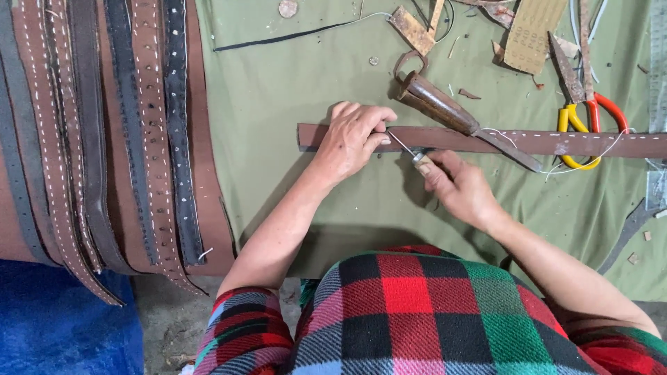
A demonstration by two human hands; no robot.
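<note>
Two hands meet on our brown leather strap [486,141], which lies flat across the green cloth [278,104]. Left hand [351,139] presses the strap near its left end, fingers curled, grasping nothing. Right hand [458,187], just beside, pinches a thin awl [406,147] against the strap's near edge. Open cloth lies below; a knife [451,114] crosses the strap just above it.

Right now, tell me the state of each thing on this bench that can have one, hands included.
Left hand: pressed flat on the leather strap, pinning it.
Right hand: closed around a small awl.
Small awl: tip against the strap.
Leather strap: lying flat and straight on the green cloth.
Wooden-handled knife: lying unheld across the strap.
Scissors: closed, lying flat.
Finished belts: laid side by side, ends hanging over the edge.
</note>
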